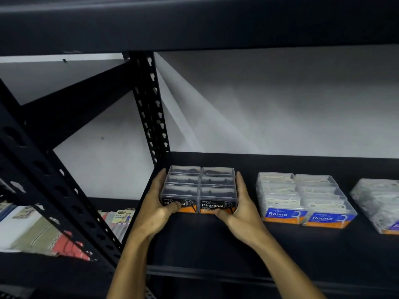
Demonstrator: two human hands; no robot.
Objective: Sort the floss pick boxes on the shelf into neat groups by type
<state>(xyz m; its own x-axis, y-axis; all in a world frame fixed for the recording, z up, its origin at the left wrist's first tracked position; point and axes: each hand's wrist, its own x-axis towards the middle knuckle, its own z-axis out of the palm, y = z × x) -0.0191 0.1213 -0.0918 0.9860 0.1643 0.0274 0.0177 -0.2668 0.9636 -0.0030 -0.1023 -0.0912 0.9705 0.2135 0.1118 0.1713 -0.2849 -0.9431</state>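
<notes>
Six Charcoal boxes sit on the black shelf in two rows of three. The left hand and right hand squeeze this block from both sides, thumbs on the front. Beside it sit Round boxes, maybe six. More clear boxes are at the right edge.

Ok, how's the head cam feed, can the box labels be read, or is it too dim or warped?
Head view: dim overall, the wall brighter than the black shelf. Charcoal boxes and Round boxes read clearly, though the left hand covers part of one label. The boxes at the right edge are soft and cut off. Wide-angle bending shows at the edges.
</notes>
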